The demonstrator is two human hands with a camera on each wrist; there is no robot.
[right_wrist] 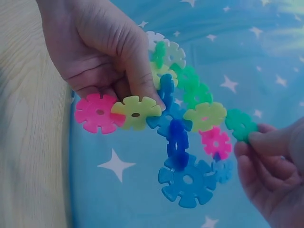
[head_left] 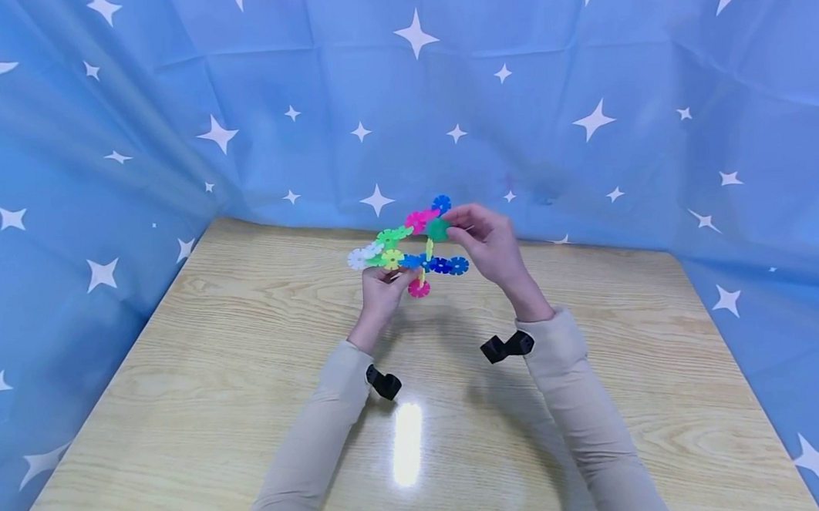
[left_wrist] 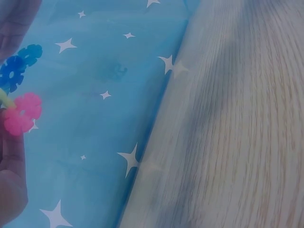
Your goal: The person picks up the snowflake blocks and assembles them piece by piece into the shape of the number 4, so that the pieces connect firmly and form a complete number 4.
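Observation:
A branching chain of interlocking snowflake discs (head_left: 392, 259) is held up above the far part of the table, in white, green, yellow, blue and pink. My left hand (head_left: 383, 291) grips it from below, near the yellow and blue discs. Between thumb and fingers my right hand (head_left: 487, 242) pinches a green disc (right_wrist: 241, 124). That disc's edge meets a yellow disc (right_wrist: 205, 117) of the chain; whether they are slotted together I cannot tell. A pink disc (right_wrist: 99, 113) ends the branch beside the left hand. In the left wrist view only a pink disc (left_wrist: 23, 113) and some blue discs (left_wrist: 12, 73) show.
The wood-grain table (head_left: 249, 372) lies under both arms, with a bright light reflection (head_left: 408, 445) near its front. A blue star-patterned cloth (head_left: 402, 117) hangs behind the table and at its sides. Black wrist mounts (head_left: 508, 347) sit on both sleeves.

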